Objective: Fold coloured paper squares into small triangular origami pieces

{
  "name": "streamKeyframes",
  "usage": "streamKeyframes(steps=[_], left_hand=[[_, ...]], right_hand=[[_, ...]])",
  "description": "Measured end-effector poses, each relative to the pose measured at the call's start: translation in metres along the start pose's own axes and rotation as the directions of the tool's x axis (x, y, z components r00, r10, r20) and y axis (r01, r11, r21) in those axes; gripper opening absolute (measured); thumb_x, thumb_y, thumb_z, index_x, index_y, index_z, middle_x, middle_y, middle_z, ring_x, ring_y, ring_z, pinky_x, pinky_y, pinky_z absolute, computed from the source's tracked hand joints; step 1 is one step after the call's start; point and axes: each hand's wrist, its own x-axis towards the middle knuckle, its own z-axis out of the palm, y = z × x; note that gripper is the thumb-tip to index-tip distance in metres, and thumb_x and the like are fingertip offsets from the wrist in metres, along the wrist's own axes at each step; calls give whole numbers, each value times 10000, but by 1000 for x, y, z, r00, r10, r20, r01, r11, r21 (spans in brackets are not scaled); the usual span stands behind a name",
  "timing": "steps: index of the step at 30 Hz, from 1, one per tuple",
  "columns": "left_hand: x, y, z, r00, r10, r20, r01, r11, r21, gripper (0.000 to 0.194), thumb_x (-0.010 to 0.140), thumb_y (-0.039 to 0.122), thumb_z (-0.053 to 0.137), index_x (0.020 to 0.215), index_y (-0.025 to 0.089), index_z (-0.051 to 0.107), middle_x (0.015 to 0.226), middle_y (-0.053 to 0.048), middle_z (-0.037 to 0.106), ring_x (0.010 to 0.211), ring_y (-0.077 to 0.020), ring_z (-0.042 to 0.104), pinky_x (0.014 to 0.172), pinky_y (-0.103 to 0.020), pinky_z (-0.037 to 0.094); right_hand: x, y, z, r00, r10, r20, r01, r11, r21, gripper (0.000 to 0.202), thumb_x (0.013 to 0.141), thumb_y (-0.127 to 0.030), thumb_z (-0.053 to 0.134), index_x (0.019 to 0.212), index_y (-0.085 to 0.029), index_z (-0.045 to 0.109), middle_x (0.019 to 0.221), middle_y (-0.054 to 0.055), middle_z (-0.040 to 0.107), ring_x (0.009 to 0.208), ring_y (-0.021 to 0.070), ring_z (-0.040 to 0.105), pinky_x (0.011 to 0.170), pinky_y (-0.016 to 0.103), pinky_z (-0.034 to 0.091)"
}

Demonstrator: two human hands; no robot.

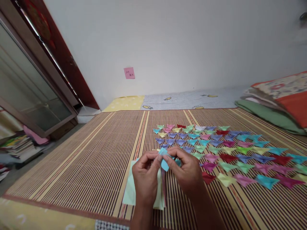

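A small piece of folded blue paper (164, 163) is pinched between my two hands, above the striped mat. My left hand (146, 174) grips its left side with thumb and fingers. On the other side, my right hand (188, 171) is closed on the paper with the thumb pressed near the middle. Under my left hand lies a stack of pale green square paper (129, 188), partly covered by the hand and wrist. Rows of folded paper pieces (225, 180) in many colours spread to the right; a few are hidden behind my right hand.
The striped bamboo mat (79, 166) covers the bed. Pillows and folded bedding (268, 116) lie at the far right. A pink note (129, 73) sticks to the white wall (168, 41). At the left stand a glass-panelled door (35, 76) and a pile of books (18, 147).
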Motion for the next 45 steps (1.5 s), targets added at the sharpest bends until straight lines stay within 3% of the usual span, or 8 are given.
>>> streamKeyframes(steps=[5,9,14,19,31,35,39,45], left_hand=[[-1,-1,1,999,17,-40,-17,1000,3,148,794,286,824,732,172,753,791,-37,726,814,-191,691,793,-297,565],[-1,-2,1,999,-5,-42,4,1000,-19,159,774,290,844,735,170,747,799,-32,726,809,-180,690,786,-282,564],[-1,-4,2,995,-66,-75,60,995,-86,178,752,294,862,743,167,738,801,-21,731,772,-156,693,739,-251,571],[-2,-5,4,993,-56,-108,43,993,-111,184,741,282,870,728,167,727,785,-16,731,757,-150,698,727,-248,581],[-2,-9,7,984,-80,-162,57,988,-141,206,739,258,879,807,176,702,765,0,721,731,-130,692,698,-216,563],[2,-6,1,985,-167,-49,160,979,-126,279,765,284,859,1004,179,761,831,-22,743,794,-151,695,740,-240,559],[5,-3,-6,975,-210,68,215,973,-88,183,798,319,824,883,161,787,848,-48,760,797,-166,692,747,-255,548],[4,-6,-11,991,-132,-15,130,988,-80,146,833,329,799,851,188,762,812,-12,728,751,-146,666,685,-228,529]], right_hand=[[-5,4,2,991,126,-41,-128,991,-38,183,922,-331,684,785,-214,651,693,-19,638,641,160,576,598,285,460],[-6,5,3,986,164,-37,-165,986,-22,186,915,-365,693,810,-214,662,700,-17,648,640,163,580,588,286,456],[-5,5,4,989,142,-32,-140,988,59,188,936,-347,676,804,-214,661,745,-1,663,700,175,609,646,295,487],[-5,8,8,987,151,-54,-139,973,187,167,926,-324,695,806,-217,648,805,13,692,729,182,650,679,306,522],[-6,13,12,987,113,-112,-97,985,142,167,917,-281,705,794,-215,613,813,25,684,772,198,670,720,323,534],[-4,10,9,994,79,-72,-71,993,98,173,898,-255,717,774,-214,604,767,-1,646,735,178,639,684,300,510],[-4,6,6,995,95,-2,-94,993,73,166,874,-239,710,763,-218,588,750,-12,626,733,176,622,676,302,495],[-1,0,4,975,215,60,-217,975,47,155,865,-320,701,792,-203,631,705,-11,632,661,165,596,613,284,471]])
